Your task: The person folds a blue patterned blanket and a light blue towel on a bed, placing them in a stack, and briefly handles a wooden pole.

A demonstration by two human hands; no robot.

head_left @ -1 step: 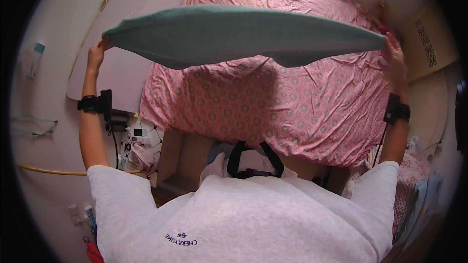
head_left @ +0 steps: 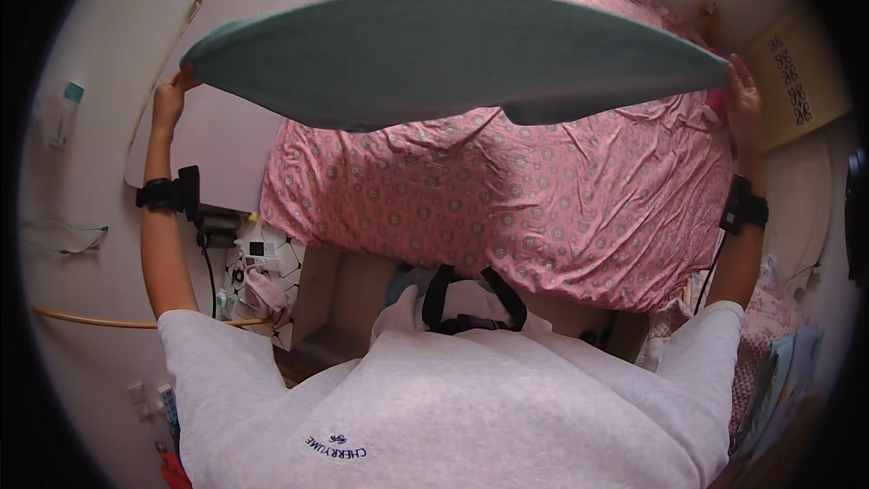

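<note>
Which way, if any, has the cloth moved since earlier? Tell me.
Yes: the upper edge of the cloth has shifted up, toward the far end of the pink sheet.

I'm logging plain muted-teal cloth [head_left: 453, 54]; pink sheet [head_left: 389, 190], small round greyish pattern all over; pale heather-grey shirt [head_left: 471, 407], dark-printed; black wrist straps [head_left: 161, 196]; pale lilac board [head_left: 226, 140]; tan panel [head_left: 824, 81], curly black pattern; yellowish-tan rod [head_left: 100, 318].

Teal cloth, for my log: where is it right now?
In the head view, the teal cloth spans the upper middle between left hand and right hand, over the pink sheet.
</note>
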